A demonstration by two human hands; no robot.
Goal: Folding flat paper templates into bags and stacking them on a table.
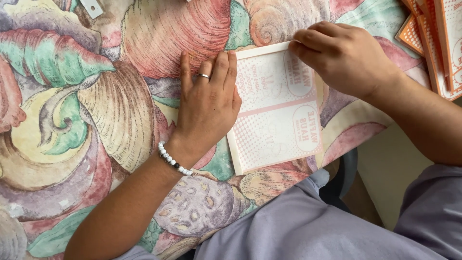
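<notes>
Flat pink-and-white printed card (276, 108) on patterned worktop (96, 120), at near edge. Left hand (207, 106) flat on card's left border, fingers extended. Right hand (344, 58) curled, fingers (308, 41) pressing top right corner. Orange card stack (435, 38) far right.

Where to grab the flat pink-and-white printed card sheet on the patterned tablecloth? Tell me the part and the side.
Take the flat pink-and-white printed card sheet by its near edge, coming from the person's side. It lies flat, so a top pinch would probably slip; that edge sits near the table edge, away from both hands, the left hand and right hand pressing its far part.
</notes>
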